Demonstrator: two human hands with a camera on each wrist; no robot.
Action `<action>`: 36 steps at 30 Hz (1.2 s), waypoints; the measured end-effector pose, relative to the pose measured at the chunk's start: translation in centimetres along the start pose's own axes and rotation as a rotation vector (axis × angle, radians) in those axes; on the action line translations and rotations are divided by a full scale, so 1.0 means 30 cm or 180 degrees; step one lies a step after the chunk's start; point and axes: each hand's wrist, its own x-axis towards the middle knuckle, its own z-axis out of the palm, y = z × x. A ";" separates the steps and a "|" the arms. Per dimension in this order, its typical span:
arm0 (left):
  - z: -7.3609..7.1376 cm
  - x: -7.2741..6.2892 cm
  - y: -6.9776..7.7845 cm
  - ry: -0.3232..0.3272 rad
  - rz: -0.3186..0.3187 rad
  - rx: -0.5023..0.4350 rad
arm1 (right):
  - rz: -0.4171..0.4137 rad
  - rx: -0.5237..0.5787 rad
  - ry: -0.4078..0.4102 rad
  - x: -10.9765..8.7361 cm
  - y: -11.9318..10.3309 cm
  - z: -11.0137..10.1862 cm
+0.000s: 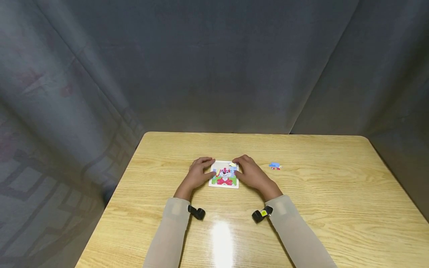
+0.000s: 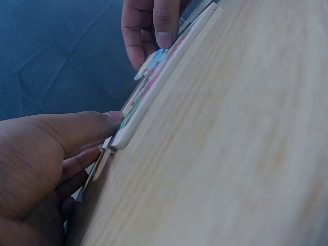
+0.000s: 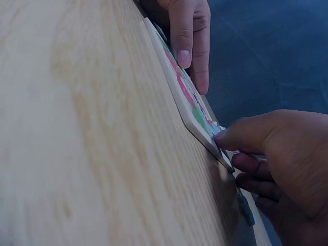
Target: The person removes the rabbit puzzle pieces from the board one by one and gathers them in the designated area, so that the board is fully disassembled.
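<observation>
Dark grey cloth curtains [image 1: 214, 70] hang behind a pale, wood-grained table [image 1: 335, 208] with rounded far corners. Between the hands, nearer the surface's far edge than its near one, lies a shallow, cream-coloured rectangular puzzle tray [image 1: 223, 186], its slightly longer axis running side to side. Over its far-right corner sits a small pale-yellow and light-blue puzzle piece [image 1: 232, 164], tilted up from the tray in the left wrist view; it lies just left of the right hand [image 1: 253, 173], clearly the nearer one. That hand's thumb and forefinger appear to pinch it, though part of the grip is hidden. On the tray's left edge and far-left corner rests the left hand [image 1: 199, 173], thumb and forefinger spread apart. Inside the tray, a flat red-and-white cartoon animal picture [image 1: 224, 178] on green fills the near part, while bare cream base shows toward the far-left corner. Well to the right of the tray, toward the surface's far edge, lie loose blue and red puzzle pieces [image 1: 275, 165], overlapping or touching, I cannot tell which; the right hand is nearer to them too
</observation>
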 end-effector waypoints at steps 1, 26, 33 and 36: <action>0.000 0.000 0.001 0.0002 -0.0002 0.0003 | 0.0000 0.0011 0.0010 0.000 0.000 0.000; 0.003 -0.001 0.013 0.0012 0.0018 -0.0018 | -0.0088 -0.0176 0.0160 -0.003 -0.006 -0.017; 0.002 -0.004 0.008 -0.0010 0.0010 0.0028 | -0.0124 -0.0244 -0.0030 -0.018 0.005 -0.083; -0.001 -0.004 0.003 -0.0009 0.0014 0.0049 | -0.0098 -0.0277 -0.0136 -0.028 0.025 -0.124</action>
